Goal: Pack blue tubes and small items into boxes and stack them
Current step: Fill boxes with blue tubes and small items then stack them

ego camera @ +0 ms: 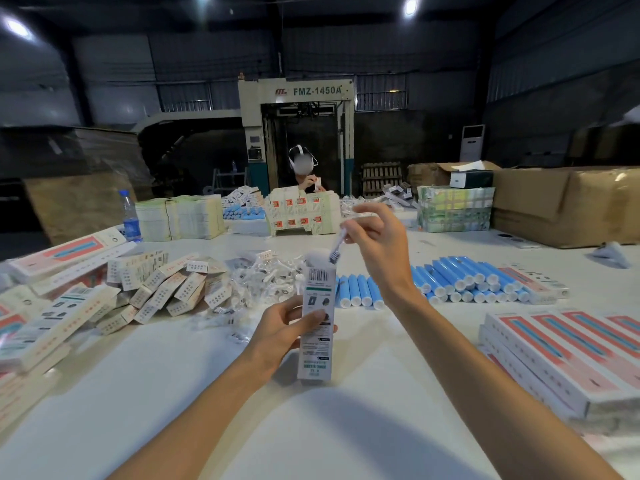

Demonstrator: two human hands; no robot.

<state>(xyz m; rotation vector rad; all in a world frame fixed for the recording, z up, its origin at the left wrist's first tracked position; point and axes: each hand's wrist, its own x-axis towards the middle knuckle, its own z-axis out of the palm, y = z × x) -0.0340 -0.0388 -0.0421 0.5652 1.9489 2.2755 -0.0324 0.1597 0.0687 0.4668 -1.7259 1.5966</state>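
Head view: near the centre, the left hand (287, 329) grips a tall white box (317, 327) round its middle and holds it upright. The thumb lies across the front and the fingers are hidden behind. At the box's open top, 12 o'clock, something white and round shows, too blurred to name. At 1 o'clock from the box, the right hand (375, 244) pinches a small brush-like item (335, 249) between thumb and fingertips, its tip down at the opening. I cannot tell whether it touches the box. Blue tubes (460, 277) lie in rows at 3 o'clock on the white table (346, 427). A heap of clear packets (263, 275) lies at 10 o'clock, with small boxes (162, 289) beside it at 9. Stacked long boxes (554, 355) at 4 o'clock are cut off by the right edge.
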